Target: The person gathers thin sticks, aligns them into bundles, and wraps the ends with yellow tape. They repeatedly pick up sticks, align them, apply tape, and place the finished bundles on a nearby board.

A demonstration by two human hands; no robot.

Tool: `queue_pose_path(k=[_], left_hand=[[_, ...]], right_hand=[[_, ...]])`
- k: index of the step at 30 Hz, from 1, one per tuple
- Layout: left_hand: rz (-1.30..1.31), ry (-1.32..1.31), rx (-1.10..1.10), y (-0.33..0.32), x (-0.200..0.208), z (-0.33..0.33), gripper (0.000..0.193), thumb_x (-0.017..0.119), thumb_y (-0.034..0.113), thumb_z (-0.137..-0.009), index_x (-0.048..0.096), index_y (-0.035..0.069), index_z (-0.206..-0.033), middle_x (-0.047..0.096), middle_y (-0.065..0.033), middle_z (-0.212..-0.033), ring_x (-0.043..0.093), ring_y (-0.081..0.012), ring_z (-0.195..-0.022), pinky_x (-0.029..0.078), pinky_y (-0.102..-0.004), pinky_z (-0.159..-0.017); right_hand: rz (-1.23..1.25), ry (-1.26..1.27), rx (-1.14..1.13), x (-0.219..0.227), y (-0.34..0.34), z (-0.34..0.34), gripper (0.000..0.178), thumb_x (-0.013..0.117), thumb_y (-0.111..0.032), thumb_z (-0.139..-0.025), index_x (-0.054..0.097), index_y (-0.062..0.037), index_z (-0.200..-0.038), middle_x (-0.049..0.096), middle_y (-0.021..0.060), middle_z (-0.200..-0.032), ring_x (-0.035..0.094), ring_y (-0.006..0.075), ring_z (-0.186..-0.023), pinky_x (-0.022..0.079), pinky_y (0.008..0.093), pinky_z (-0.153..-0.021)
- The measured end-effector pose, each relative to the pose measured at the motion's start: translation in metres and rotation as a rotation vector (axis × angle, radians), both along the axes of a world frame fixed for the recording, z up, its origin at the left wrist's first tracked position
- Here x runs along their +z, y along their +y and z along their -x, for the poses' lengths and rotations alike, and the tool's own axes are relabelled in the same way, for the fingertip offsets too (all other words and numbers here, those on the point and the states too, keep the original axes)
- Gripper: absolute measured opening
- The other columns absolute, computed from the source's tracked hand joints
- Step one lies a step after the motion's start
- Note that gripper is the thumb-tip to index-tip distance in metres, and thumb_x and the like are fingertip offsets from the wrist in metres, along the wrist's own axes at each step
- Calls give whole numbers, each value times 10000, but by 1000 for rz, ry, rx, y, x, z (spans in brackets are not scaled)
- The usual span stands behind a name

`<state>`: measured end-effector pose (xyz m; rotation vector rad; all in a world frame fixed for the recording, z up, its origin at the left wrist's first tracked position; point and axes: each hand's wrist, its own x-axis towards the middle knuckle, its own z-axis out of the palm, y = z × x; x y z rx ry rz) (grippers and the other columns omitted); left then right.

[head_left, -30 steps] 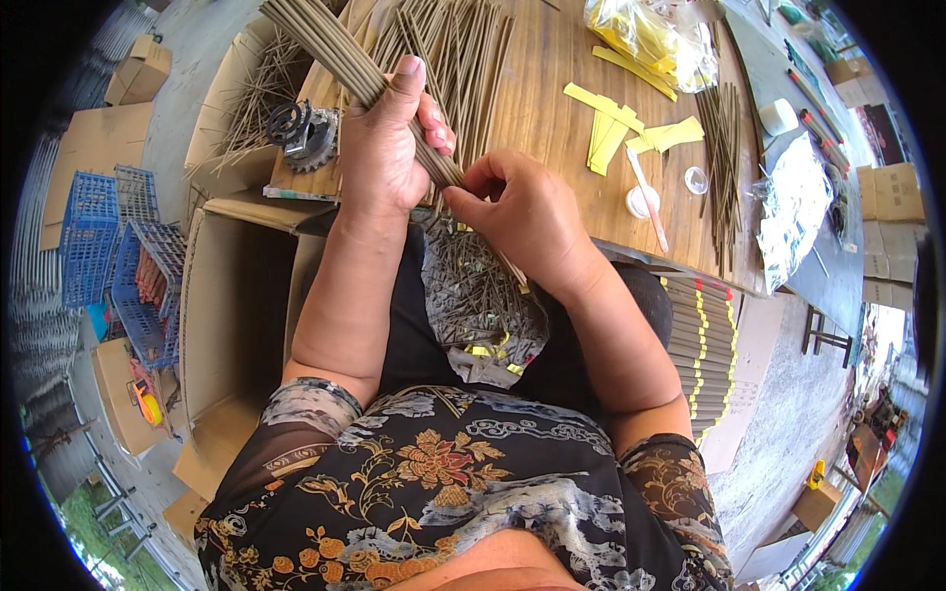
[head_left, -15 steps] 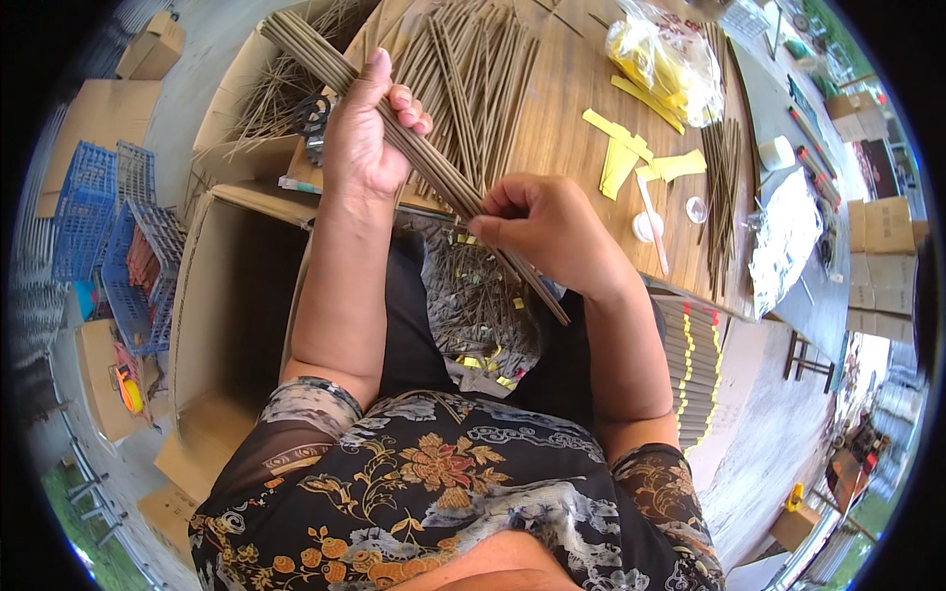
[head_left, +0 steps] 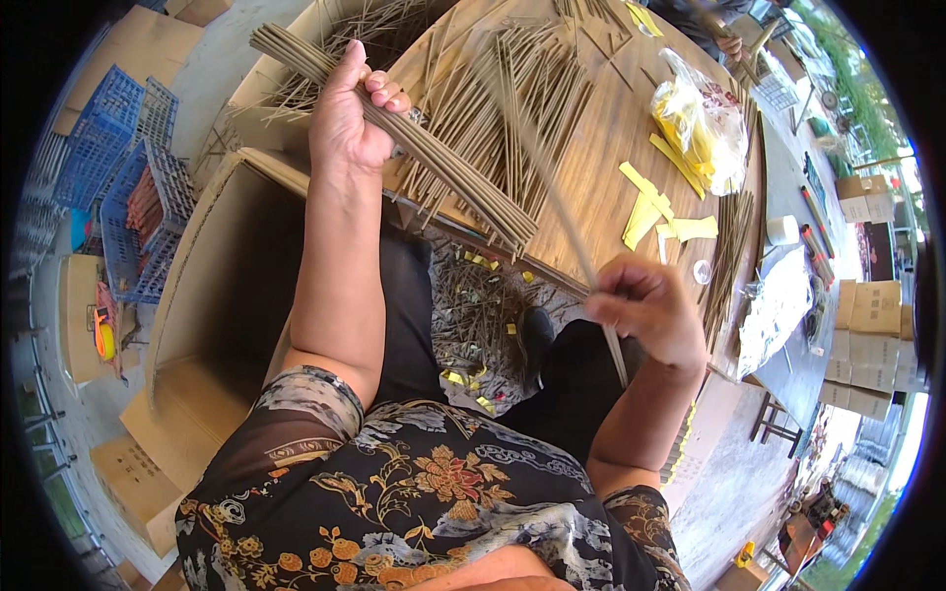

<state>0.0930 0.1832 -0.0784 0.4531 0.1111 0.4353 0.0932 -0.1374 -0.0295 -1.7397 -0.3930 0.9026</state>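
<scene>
My left hand [head_left: 353, 118] is closed around a bundle of thin brown incense sticks [head_left: 453, 175], which slants from upper left to lower right over the table's near edge. Off to the right, my right hand [head_left: 650, 307] pinches a long stick [head_left: 557, 202], apart from the bundle. That stick is smeared by motion, and I cannot tell whether it is one or a few. Behind the bundle, a loose heap of the same sticks [head_left: 537, 103] lies on the wooden table [head_left: 616, 123]. Yellow paper strips [head_left: 646, 207] lie right of the heap.
A plastic bag of yellow strips [head_left: 695, 128] and a white cup [head_left: 782, 230] stand at the right. An open cardboard box [head_left: 222, 266] is beside my left arm, blue crates [head_left: 99, 148] beyond. Scraps [head_left: 478, 330] litter the floor. Another person's hand [head_left: 730, 46] shows at the far edge.
My right hand has left the bundle's lower end and moved right, with a stick in it. My left hand still grips the bundle. The whole view has shifted somewhat.
</scene>
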Motion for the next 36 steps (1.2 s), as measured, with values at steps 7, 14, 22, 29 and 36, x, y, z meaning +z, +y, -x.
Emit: queue_pose_path(k=[7,14,22,29,36], left_hand=[[-82,-7,-189,-41,6,-5,331,515,245,-875,426,106,-588,431,6,-500,385,-81,-407,339,-225,-400],[-247,81,-232,-74,6,-4,328,504,267,-880,423,125,-596,426,24,-502,378,-65,-393,326,-209,-376],[-124,-134,-657,-98,-5,-6,289,465,287,-898,414,122,-666,401,30,-522,352,-53,-395,323,-195,-361],[-303,242,-303,-112,5,-5,241,506,303,-878,465,110,-740,445,0,-612,423,-87,-499,385,-214,-467],[-127,20,-461,-103,2,-3,323,482,294,-891,401,132,-623,365,37,-502,339,-64,-400,294,-203,-380]], right_hand=[[141,-292,-423,-77,35,-58,227,634,-194,-739,598,23,-794,553,49,-596,505,116,-528,403,260,-494],[322,-953,-373,-68,52,-43,356,603,-329,-788,590,9,-899,593,144,-861,587,248,-776,468,343,-684],[-496,680,156,-66,79,4,261,590,-233,-834,435,-83,-686,402,-17,-485,393,89,-348,335,211,-314],[-78,-207,-42,-76,78,3,307,602,-246,-794,490,12,-671,501,99,-522,519,181,-462,436,346,-460],[-80,118,81,-56,76,6,294,599,-240,-769,522,40,-728,563,217,-628,592,339,-627,453,395,-575]])
